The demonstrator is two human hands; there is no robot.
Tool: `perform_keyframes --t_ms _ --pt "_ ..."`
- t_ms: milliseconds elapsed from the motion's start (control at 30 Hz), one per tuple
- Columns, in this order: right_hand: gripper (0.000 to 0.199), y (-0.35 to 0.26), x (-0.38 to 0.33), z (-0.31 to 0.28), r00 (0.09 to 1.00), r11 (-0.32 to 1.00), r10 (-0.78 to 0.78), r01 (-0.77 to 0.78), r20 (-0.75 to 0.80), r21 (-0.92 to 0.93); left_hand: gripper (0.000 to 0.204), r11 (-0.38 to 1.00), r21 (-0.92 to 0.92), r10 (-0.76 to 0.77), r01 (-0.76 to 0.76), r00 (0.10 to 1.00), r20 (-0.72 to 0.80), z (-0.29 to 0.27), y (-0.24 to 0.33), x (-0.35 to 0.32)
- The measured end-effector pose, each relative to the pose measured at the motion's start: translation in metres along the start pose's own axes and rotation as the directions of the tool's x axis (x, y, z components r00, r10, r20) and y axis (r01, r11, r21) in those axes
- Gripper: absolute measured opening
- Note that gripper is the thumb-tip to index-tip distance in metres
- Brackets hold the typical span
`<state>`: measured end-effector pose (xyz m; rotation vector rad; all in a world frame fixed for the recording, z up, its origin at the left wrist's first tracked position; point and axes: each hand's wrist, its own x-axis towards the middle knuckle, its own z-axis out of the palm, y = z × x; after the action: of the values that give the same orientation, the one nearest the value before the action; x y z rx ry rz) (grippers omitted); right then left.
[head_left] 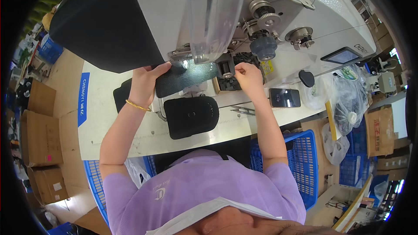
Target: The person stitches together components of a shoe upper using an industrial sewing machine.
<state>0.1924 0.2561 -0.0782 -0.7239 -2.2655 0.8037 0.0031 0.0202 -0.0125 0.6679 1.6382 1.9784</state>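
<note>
A large white sewing machine point(161, 13) fills the upper part of the head view. Under its head lies a dark, shiny textured fabric piece point(176, 82). My left hand point(147, 79) grips the left end of this piece, thumb on top, other fingers partly hidden. Beside the machine's roller part point(226, 66), my right hand point(249, 78) has its fingers drawn together in a pinch; what they hold, if anything, is too small to make out. Closer to me, a black padded piece point(191, 118) lies on the white worktable point(143, 141). Another black piece point(122, 95) sits left of my left wrist.
A box of small dark bits point(228, 85) stands by my right hand. Thin metal tools point(243, 111) and a phone point(285, 98) lie to its right. Blue baskets point(307, 165) stand below the table edge. Cardboard boxes point(41, 139) are at left, plastic bags point(348, 100) at right.
</note>
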Motion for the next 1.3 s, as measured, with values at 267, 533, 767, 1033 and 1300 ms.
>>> perform_keyframes --t_ms 267,533,767,1033,1300 --pt "0.015 -0.024 0.001 0.027 0.993 0.981 -0.097 0.107 0.070 -0.162 0.034 0.684 0.729 0.257 -0.031 0.945 -0.201 -0.097 -0.018 0.003" --pt "0.009 -0.024 -0.011 0.027 0.995 0.996 -0.079 0.077 -0.058 -0.036 0.039 0.475 0.773 0.264 -0.421 0.906 0.332 -0.015 -0.044 -0.067" --pt "0.008 -0.082 -0.070 0.008 0.769 0.699 -0.085 -0.407 0.634 0.588 0.040 0.277 0.790 0.409 -0.547 0.811 0.418 -0.006 -0.043 -0.075" --pt "0.017 -0.077 -0.082 0.031 0.754 0.554 -0.026 -0.536 0.656 0.637 0.039 0.262 0.802 0.315 -0.537 0.833 0.455 -0.001 -0.035 -0.068" --pt "0.011 -0.084 -0.078 0.035 0.720 0.648 -0.019 -0.519 0.693 0.557 0.034 0.967 0.253 -0.066 0.040 0.993 0.094 -0.004 -0.050 -0.075"
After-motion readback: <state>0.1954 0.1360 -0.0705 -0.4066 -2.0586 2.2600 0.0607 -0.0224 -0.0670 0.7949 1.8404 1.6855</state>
